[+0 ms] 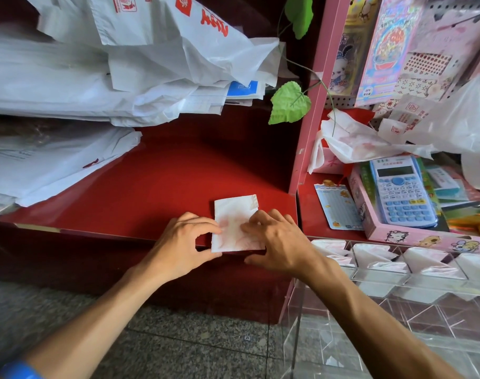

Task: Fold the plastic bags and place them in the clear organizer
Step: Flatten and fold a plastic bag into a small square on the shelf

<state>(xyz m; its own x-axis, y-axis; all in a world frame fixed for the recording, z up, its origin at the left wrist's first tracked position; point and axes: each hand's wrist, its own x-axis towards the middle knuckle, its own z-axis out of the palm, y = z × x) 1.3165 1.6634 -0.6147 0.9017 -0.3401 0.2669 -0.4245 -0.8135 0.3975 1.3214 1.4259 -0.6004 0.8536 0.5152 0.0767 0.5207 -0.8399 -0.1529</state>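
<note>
A white plastic bag with a faint red print (234, 212), folded into a small rectangle, lies at the front edge of the red counter (173, 176). My left hand (182, 242) pinches its left edge between thumb and fingers. My right hand (277, 242) presses its lower right part with curled fingers, the thumb under the near edge. The clear organizer (403, 272) stands to the right, below counter level, and folded white bags sit in several of its compartments. More loose white bags (370, 143) lie crumpled on the pink shelf at the right.
Stacks of large white bags (69, 86) fill the counter's left and back. A pink display rack (312, 105) with stickers rises at the right, with green fake leaves (288, 102) beside it. A blue calculator (400, 190) lies in a pink box. Grey stone floor lies below.
</note>
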